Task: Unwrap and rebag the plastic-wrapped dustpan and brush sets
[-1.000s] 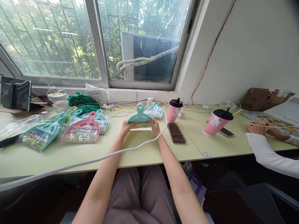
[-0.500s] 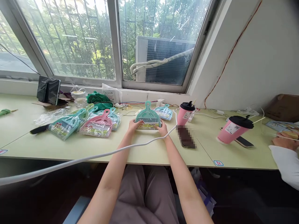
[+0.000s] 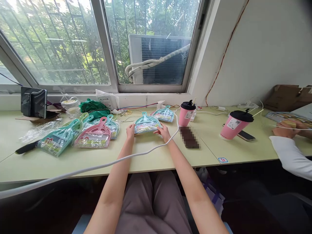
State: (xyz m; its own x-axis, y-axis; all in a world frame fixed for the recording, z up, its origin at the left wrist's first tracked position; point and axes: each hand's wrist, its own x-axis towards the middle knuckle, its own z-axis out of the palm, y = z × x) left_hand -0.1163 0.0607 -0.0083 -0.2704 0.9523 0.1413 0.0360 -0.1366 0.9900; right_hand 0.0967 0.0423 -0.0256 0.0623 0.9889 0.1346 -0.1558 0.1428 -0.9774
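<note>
A teal dustpan-and-brush set (image 3: 147, 123), with a printed card across its wide edge, is held just above the table between both hands. My left hand (image 3: 130, 130) grips its left corner, fingers closed on it. At the right corner, my right hand (image 3: 163, 131) pinches the edge with thumb and fingers. Just behind it lies another wrapped blue set (image 3: 163, 114). To the left, a pink wrapped set (image 3: 95, 134) and several teal and green ones, including a teal set (image 3: 59, 138), lie overlapping in clear plastic.
A white cable (image 3: 117, 163) crosses in front of my forearms. Right of my hands stand a pink cup (image 3: 185, 114), a phone (image 3: 189, 138) and a second pink cup (image 3: 235, 125). A black-handled tool (image 3: 26, 147) lies far left. A person's white sleeve (image 3: 292, 154) rests at the right.
The dustpan set has tipped back from a more upright pose, and its card and wrapping now face up more. The camera view swung right, then partly back left.
</note>
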